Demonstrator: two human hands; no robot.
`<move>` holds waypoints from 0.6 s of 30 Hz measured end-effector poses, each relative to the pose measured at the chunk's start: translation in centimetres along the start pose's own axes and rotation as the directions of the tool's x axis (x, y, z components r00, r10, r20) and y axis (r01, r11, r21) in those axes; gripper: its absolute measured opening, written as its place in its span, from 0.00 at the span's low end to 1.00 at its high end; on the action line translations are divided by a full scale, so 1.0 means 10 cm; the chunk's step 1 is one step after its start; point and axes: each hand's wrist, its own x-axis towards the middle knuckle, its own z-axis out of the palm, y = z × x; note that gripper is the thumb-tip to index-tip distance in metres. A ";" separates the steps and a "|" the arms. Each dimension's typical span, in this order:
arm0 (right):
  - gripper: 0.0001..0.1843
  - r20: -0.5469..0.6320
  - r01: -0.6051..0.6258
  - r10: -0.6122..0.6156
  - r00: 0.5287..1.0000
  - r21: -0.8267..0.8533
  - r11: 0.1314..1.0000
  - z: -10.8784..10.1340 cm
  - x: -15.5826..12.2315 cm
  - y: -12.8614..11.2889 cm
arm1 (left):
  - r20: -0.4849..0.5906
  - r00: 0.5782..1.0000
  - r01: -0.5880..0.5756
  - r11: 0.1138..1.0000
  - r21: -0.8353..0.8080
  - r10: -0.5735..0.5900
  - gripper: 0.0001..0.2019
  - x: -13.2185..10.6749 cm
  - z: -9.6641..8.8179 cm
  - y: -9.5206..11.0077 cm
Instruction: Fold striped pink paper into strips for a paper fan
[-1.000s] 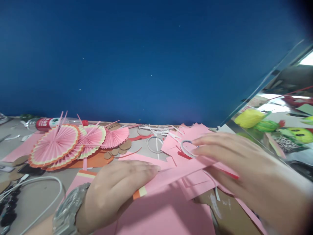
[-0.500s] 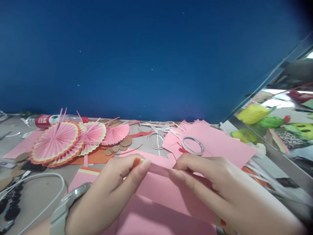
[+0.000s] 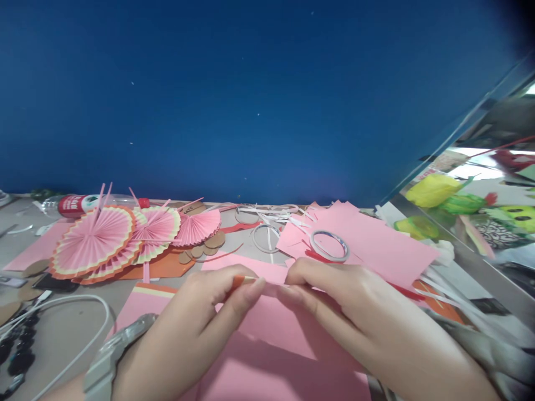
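Between my two hands runs the folded edge of a sheet of pink paper (image 3: 271, 288) with an orange and cream band at its left end. My left hand (image 3: 200, 314), with a watch (image 3: 119, 348) on its wrist, pinches that edge between thumb and index finger. A short distance to the right, my right hand (image 3: 334, 303) pinches the same edge. More pink paper (image 3: 284, 367) lies under the hands. Left of my left hand lies a pink sheet with an orange and cream border (image 3: 140, 306). The fingers hide part of the fold.
Pleated pink paper fans (image 3: 94, 239) and a plastic bottle (image 3: 75, 206) lie at the back left. Tape rolls (image 3: 330, 246), white strips and pink sheets (image 3: 376, 239) are behind my hands. A white cable (image 3: 100, 303) curves at left. A blue panel (image 3: 251, 100) stands behind.
My right hand has slid left along the folded edge, closer to my left hand. Less of the edge shows between them. My left hand has shifted slightly to the right.
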 end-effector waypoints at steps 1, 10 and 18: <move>0.15 0.003 0.003 -0.003 1.000 -0.003 1.000 0.01 0.00 0.00 | 0.009 1.000 -0.009 1.000 -0.009 0.009 0.16 0.00 0.00 0.01; 0.12 0.005 0.079 -0.079 0.997 -0.087 0.993 0.09 0.03 -0.06 | 0.052 0.996 -0.063 0.995 -0.073 0.066 0.10 0.03 -0.03 0.05; 0.17 0.045 0.022 -0.023 0.999 0.011 1.000 0.09 0.10 0.06 | 0.041 0.999 -0.025 0.999 0.038 0.024 0.15 0.07 -0.06 0.00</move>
